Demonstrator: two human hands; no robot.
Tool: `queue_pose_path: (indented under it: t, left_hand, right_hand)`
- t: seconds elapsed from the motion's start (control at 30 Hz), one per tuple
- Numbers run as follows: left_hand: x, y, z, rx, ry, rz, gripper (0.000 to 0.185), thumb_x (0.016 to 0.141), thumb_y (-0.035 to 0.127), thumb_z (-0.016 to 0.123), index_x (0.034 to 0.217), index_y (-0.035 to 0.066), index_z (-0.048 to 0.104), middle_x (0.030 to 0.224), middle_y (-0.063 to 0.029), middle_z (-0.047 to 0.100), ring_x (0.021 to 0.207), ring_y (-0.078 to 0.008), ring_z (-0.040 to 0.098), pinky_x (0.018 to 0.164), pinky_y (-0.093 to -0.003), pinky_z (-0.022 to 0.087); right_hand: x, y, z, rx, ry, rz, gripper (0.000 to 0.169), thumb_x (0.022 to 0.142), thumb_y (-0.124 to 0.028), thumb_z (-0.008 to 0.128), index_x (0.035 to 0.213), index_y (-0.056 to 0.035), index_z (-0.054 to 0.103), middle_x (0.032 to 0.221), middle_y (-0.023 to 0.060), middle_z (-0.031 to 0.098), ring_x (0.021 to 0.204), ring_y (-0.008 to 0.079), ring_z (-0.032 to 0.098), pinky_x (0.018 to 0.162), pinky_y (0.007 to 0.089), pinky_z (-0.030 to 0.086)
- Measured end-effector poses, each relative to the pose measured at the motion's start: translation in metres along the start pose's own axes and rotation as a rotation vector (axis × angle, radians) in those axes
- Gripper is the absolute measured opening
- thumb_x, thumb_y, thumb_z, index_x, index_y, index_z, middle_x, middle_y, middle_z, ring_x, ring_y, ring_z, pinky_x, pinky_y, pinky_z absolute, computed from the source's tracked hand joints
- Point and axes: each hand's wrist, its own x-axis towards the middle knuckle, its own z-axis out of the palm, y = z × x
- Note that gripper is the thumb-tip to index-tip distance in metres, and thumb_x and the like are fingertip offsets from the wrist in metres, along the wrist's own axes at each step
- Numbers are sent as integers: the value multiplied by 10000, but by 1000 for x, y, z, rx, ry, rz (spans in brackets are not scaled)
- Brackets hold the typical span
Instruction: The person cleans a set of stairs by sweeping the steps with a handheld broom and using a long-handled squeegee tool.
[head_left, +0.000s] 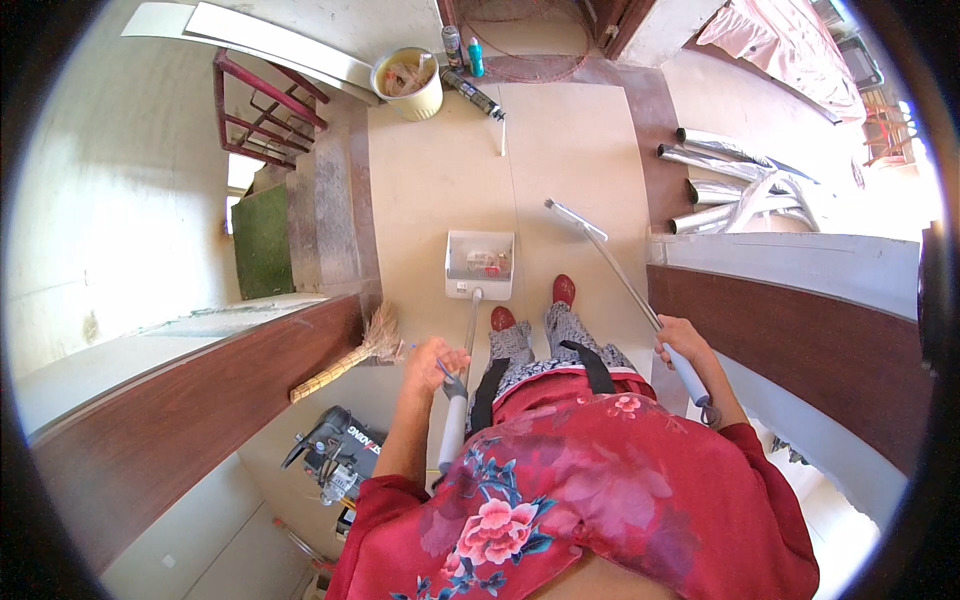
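My left hand (437, 364) has its fingers loosely curled around a thin blue stick (444, 367). Its fingertips reach the pole of a white long-handled dustpan (480, 289); whether they grip the pole is unclear. The dustpan stands on the floor in front of my feet, with small litter (491, 262) in its tray. At the right, my right hand (681, 341) is closed around the metal pole, just above the grey grip, of a long-handled broom or squeegee (622, 274). Its narrow white head points forward, right of the dustpan.
A straw hand broom (345, 367) rests by the left brown panel (225, 382). Ahead are a cream bucket (420, 105), a sealant tube (471, 92), a spray can (452, 49) and a green bottle (475, 58). Silvery rolls (720, 187) lie right; a black machine (337, 450) sits lower left.
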Motion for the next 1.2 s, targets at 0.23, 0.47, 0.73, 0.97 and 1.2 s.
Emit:
queue_pose_path:
  t: [0.23,0.47,0.73,0.97,1.2]
  left_hand:
    - [40,-35,-42,44,-186,-174,195,804,181,422,872,3,462,816,-170,524,680,-293,555,542,-417,455]
    - [64,-49,-47,-648,-289,-392,371,839,263,372,1040,-48,395,974,-233,480,791,-273,543,607,-307,457]
    - [51,-8,0,-951,-127,-562,341,791,163,365,1024,-84,329,916,-187,461,605,-187,499,440,-275,409]
    - [44,31,-7,-386,-557,-390,72,691,69,476,695,24,420,551,-13,426,336,-87,320,331,-197,276]
    - [-8,99,31,-306,-155,-127,285,708,38,459,911,-145,377,536,-72,459,439,-128,440,450,-235,441]
  right_hand:
    - [12,14,-8,163,-98,40,156,701,-80,458,854,-99,439,548,51,482,373,109,446,299,276,354]
    - [23,26,-5,227,-117,59,276,702,-88,471,973,-99,422,561,50,482,374,106,431,306,267,345]
    - [10,17,4,205,-91,82,198,686,-79,465,873,-109,409,552,40,469,369,97,429,292,256,335]
    - [19,22,1,250,-101,68,323,681,-87,479,1000,-100,424,543,42,472,372,106,436,301,255,336]
    - [28,28,-7,217,-142,49,378,689,-89,475,1065,-119,443,557,56,486,377,112,443,305,255,353]
